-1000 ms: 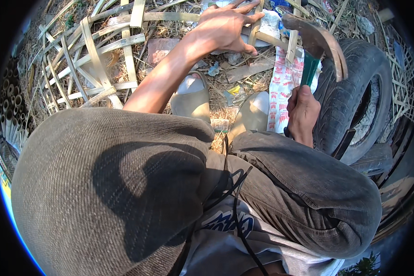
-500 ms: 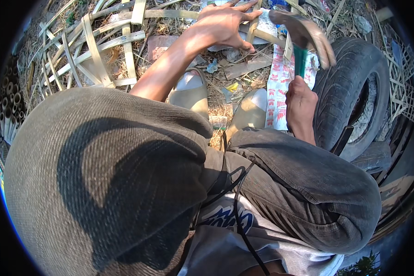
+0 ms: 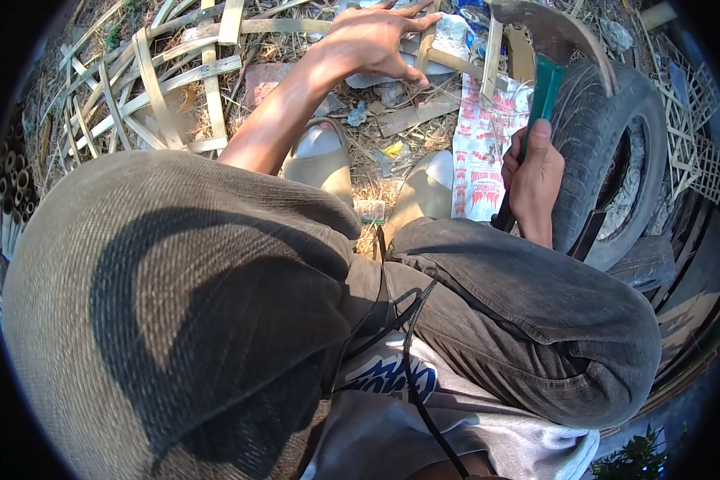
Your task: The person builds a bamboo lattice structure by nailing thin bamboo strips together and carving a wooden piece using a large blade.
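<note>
My right hand (image 3: 534,172) is closed round the green handle (image 3: 545,92) of what looks like a claw hammer. Its dark, curved metal head (image 3: 548,28) is raised above the ground near the tyre. At the top, my left hand (image 3: 372,40) reaches forward with spread fingers over woven bamboo strips (image 3: 448,58), its thumb near a crossing strip. The outermost fingertips run close to the picture's upper edge. A pale block-like piece (image 3: 454,34) lies just right of that hand, among the strips.
An old tyre (image 3: 572,152) lies at my right, beside a white-and-red printed sheet (image 3: 478,160). Open bamboo lattice (image 3: 164,88) spreads across the upper left. My sandalled feet (image 3: 320,164) rest on straw-littered ground. Cut bamboo tubes (image 3: 12,184) are stacked far left.
My right hand and the hammer have swung up and to the right, and the head has moved away from the strips. My left hand stays spread over the bamboo strips.
</note>
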The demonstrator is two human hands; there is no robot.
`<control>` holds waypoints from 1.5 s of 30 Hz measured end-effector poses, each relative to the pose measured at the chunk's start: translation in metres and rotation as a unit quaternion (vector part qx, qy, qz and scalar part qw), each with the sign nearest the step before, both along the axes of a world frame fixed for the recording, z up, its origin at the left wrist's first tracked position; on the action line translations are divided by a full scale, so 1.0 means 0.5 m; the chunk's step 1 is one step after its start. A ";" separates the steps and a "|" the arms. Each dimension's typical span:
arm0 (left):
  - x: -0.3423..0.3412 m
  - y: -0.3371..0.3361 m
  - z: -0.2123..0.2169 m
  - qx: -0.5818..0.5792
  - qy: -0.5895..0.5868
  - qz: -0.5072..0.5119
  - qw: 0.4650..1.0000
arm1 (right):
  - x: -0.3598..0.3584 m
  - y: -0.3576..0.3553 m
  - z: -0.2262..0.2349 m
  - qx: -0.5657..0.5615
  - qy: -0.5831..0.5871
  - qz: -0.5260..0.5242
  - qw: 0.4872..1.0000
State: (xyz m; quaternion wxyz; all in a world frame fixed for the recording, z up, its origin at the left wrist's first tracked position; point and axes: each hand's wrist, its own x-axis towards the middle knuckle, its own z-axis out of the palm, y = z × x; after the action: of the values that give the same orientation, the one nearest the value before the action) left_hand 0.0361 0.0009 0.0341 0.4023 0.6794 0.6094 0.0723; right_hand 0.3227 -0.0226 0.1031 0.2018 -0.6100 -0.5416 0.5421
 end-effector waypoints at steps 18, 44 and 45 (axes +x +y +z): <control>0.007 0.008 -0.017 -0.014 -0.043 0.001 0.999 | 0.027 -0.012 -0.112 0.030 -0.212 0.166 0.963; -0.028 0.042 0.079 0.191 0.204 -0.047 0.959 | 0.240 -0.101 -0.044 -0.054 -0.017 -0.260 0.964; -0.058 0.037 0.106 0.142 0.207 -0.038 0.967 | 0.228 -0.108 -0.033 -0.065 0.001 -0.261 0.963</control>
State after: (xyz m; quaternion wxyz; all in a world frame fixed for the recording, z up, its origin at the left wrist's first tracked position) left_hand 0.0068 0.0196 0.0869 0.1692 0.7523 0.6367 0.0003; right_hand 0.4365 -0.0767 0.0864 0.2961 -0.7415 -0.3272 0.5054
